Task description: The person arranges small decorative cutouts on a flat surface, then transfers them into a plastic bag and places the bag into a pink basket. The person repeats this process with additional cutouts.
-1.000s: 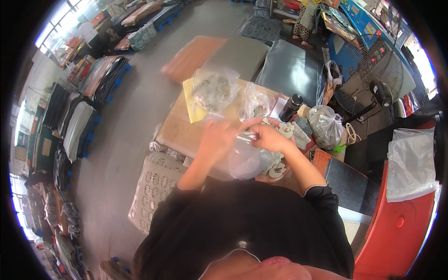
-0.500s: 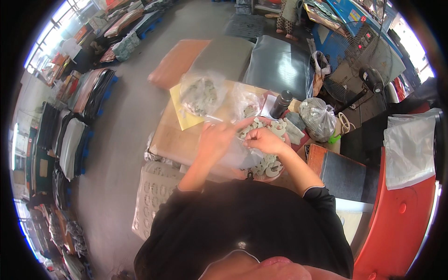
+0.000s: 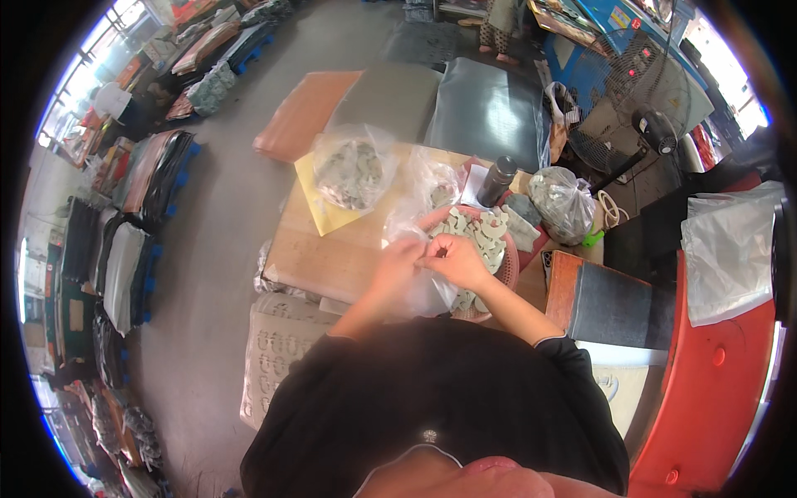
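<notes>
Both my hands meet in front of my chest over the near side of the table (image 3: 324,261). My left hand (image 3: 400,264) is closed on a clear plastic bag (image 3: 427,295), which hangs below and spreads behind the fingers. My right hand (image 3: 457,261) pinches the bag's edge, its fingertips against the left ones. Whether the bag holds anything cannot be made out. Just right of the hands stands a round pink basket (image 3: 512,264) with many pale grey-green curved cut pieces (image 3: 490,226); the bag and right forearm cover part of it.
A filled clear bag (image 3: 355,173) lies on a yellow sheet (image 3: 311,195); a smaller bag (image 3: 437,184) is beside it. A dark bottle (image 3: 498,181), a knotted bag (image 3: 564,203) and a fan (image 3: 639,108) stand right. Stacked sheets (image 3: 490,108) lie beyond. Another person (image 3: 496,29) stands far off.
My right hand has moved left from above the basket to meet my left hand at the bag. The left hand has lowered slightly, and more of the basket's pieces show.
</notes>
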Tool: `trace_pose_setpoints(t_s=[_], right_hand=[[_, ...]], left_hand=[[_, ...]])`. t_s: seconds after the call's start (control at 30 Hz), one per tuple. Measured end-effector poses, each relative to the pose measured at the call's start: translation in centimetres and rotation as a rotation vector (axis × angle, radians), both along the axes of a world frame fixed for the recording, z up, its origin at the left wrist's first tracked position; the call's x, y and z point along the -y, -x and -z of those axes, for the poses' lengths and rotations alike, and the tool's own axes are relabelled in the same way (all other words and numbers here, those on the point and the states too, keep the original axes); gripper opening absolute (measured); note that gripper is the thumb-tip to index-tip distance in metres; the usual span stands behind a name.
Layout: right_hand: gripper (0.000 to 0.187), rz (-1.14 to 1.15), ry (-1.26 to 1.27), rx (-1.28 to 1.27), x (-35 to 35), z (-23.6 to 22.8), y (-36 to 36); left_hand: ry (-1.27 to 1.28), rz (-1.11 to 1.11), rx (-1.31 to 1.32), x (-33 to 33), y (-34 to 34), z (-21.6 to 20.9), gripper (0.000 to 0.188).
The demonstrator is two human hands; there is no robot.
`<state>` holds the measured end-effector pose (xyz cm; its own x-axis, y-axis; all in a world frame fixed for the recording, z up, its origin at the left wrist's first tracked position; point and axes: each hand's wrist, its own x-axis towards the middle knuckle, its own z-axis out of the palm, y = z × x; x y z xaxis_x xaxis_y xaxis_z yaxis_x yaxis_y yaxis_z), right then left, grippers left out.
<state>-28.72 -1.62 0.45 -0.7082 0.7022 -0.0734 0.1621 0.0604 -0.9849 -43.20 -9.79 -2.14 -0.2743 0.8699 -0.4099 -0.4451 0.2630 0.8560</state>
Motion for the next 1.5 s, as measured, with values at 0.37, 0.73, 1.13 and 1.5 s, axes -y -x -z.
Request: trace_pose_setpoints(t_s=[0.37, 0.73, 1.13, 1.5], right_hand=[[0.015, 0.676, -0.366, 0.651, -3.9, 7.1, -6.8], [0.090, 0.125, -0.820, 0.125, -4.6, -3.0, -0.1], [0.022, 0.094, -1.071, 0.477, -9.5, -5.5, 2.3], [0.022, 0.407, -0.939, 0.847, -12.9, -5.5, -5.6]], left_hand=[[-0.252, -0.378, 0.332, 5.6, 9.8, -0.8, 0.007], [-0.287, -0.010, -0.308, -1.5, 9.4, -7.7, 0.008], [-0.234, 0.139, -1.637, -5.4, 9.7, -9.2, 0.016], [0.105, 0.156, -1.603, -5.0, 16.0, -4.0, 0.029]])
